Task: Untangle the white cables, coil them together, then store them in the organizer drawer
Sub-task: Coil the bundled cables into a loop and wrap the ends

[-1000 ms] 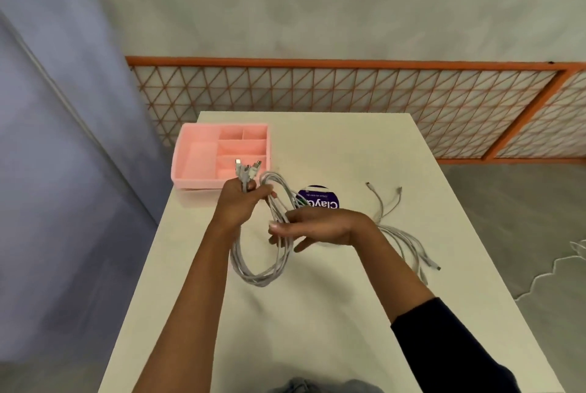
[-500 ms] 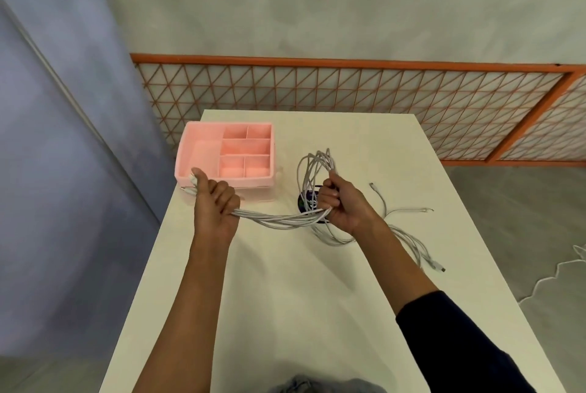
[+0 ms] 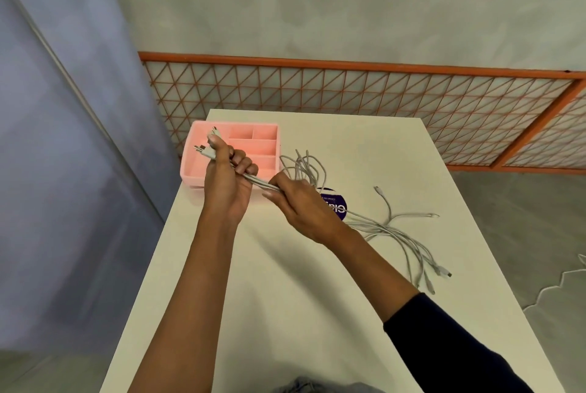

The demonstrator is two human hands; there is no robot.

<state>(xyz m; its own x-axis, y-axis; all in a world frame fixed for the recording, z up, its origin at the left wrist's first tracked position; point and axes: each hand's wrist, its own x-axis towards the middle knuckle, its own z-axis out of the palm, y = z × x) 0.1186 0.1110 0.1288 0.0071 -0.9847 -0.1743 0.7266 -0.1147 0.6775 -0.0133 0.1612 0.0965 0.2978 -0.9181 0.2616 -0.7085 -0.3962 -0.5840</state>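
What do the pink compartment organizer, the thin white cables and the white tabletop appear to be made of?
Pink compartment organizer: likely moulded plastic, matte; uniform colour, thin straight dividers.
Thin white cables: flexible plastic or rubbery sheath, smooth; they bend in loose loops.
White rectangular tabletop: smooth, low-sheen surface, maybe laminate or painted board; the look leaves it open.

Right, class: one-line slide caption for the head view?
Left hand and right hand grip white cables over the table, near the pink organizer.
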